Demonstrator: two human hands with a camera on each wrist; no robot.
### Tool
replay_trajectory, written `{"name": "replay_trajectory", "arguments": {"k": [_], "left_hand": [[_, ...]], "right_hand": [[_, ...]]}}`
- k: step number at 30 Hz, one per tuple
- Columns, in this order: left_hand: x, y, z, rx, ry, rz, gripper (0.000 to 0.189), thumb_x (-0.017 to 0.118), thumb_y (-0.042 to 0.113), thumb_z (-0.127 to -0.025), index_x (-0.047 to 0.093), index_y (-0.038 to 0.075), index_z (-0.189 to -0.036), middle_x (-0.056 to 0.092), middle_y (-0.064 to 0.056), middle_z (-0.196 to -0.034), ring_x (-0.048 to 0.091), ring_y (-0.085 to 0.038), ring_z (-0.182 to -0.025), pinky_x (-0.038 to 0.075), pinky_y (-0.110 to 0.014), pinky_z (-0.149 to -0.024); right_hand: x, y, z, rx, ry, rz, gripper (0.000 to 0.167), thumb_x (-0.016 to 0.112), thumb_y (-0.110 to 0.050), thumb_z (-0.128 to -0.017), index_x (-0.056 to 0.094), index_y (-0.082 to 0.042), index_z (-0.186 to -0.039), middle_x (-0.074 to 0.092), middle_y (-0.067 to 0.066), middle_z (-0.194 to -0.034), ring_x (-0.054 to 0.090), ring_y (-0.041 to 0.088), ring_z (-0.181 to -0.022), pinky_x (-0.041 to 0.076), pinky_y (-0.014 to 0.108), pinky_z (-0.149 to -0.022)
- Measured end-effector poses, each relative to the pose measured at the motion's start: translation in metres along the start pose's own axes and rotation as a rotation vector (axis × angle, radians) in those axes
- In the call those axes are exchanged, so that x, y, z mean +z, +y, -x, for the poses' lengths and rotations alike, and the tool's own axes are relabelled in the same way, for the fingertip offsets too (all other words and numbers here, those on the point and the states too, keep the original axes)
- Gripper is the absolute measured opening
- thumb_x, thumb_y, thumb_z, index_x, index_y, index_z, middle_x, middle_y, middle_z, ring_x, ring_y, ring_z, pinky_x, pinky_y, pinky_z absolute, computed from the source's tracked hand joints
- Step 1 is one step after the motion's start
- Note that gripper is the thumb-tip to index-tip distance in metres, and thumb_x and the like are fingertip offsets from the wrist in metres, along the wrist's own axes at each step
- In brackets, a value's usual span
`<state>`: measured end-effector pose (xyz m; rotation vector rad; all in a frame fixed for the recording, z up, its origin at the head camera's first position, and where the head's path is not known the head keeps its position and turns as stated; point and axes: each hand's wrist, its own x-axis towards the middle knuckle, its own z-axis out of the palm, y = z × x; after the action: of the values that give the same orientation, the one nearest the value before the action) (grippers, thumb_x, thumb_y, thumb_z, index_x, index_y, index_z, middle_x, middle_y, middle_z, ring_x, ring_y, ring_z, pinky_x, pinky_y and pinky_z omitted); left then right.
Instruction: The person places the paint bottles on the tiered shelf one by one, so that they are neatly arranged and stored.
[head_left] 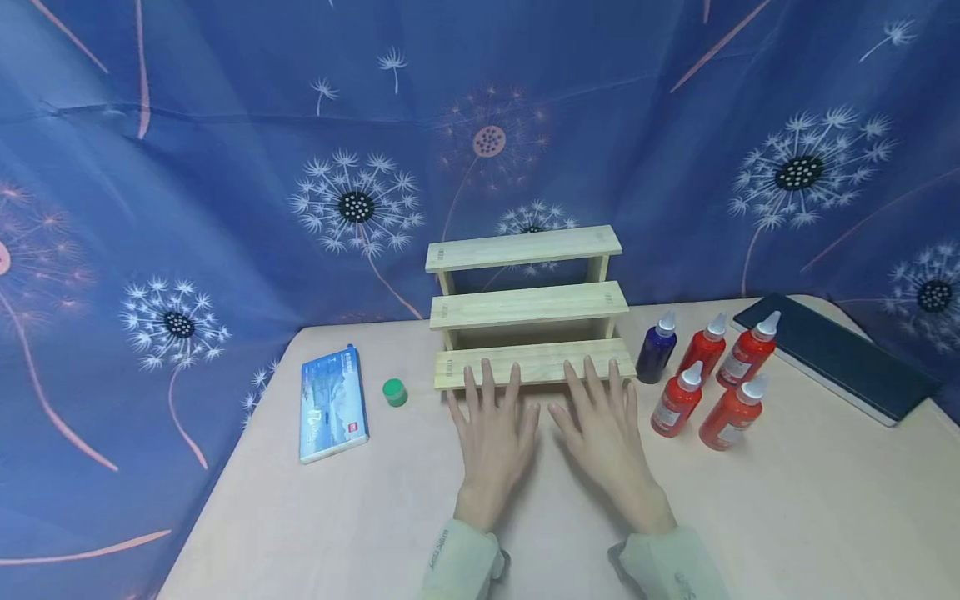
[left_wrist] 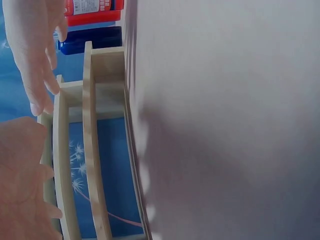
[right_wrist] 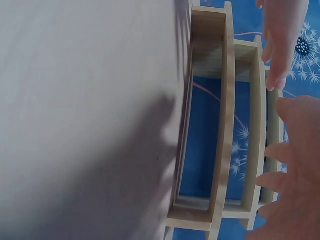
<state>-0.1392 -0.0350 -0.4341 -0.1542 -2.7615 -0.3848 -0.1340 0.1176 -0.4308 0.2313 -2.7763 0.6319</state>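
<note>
A three-tier wooden shelf [head_left: 528, 306] stands at the back middle of the table. My left hand [head_left: 491, 442] is held out before its lowest step, palm down, with the fingers straight and spread. Beside it my right hand [head_left: 606, 437] mirrors that pose, its fingertips overlapping the front board in the head view. Neither hand holds anything, and the thumbs point toward each other with a gap between. In the left wrist view the shelf's boards [left_wrist: 95, 150] run along past the fingers. The right wrist view shows the shelf frame [right_wrist: 225, 125] from its other end.
Right of the shelf stand a dark blue bottle [head_left: 656, 350] and several red bottles [head_left: 677, 406] with pointed white caps. A dark notebook [head_left: 840, 354] lies behind them. On the left are a blue-and-white box [head_left: 332, 404] and a small green cap [head_left: 394, 392]. A dandelion-print curtain [head_left: 225, 167] hangs behind.
</note>
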Motion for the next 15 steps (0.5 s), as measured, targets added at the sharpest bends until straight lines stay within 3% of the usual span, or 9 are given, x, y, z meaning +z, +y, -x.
{"name": "replay_trajectory", "arguments": {"k": [9,15], "left_hand": [[-0.011,-0.002,-0.002,-0.002,-0.007,0.013,0.058,0.050,0.048,-0.098,0.042,0.023,-0.149,0.027,-0.018,-0.158,0.017,-0.042,-0.147,0.014,-0.070,-0.116],[-0.015,-0.005,0.002,-0.029,0.001,0.103,0.061,0.055,0.044,-0.097,0.041,0.016,-0.149,0.028,-0.023,-0.156,0.017,-0.043,-0.146,0.015,-0.067,-0.117]], "right_hand": [[-0.007,-0.005,-0.001,-0.014,0.041,-0.026,0.063,0.059,-0.037,-0.096,0.042,-0.006,-0.147,0.033,0.030,-0.151,0.013,0.054,-0.142,0.011,0.076,-0.112],[-0.011,-0.002,0.008,-0.040,0.093,-0.113,0.063,0.066,-0.030,-0.092,0.045,-0.002,-0.144,0.037,0.033,-0.147,0.022,0.056,-0.139,0.013,0.072,-0.114]]}}
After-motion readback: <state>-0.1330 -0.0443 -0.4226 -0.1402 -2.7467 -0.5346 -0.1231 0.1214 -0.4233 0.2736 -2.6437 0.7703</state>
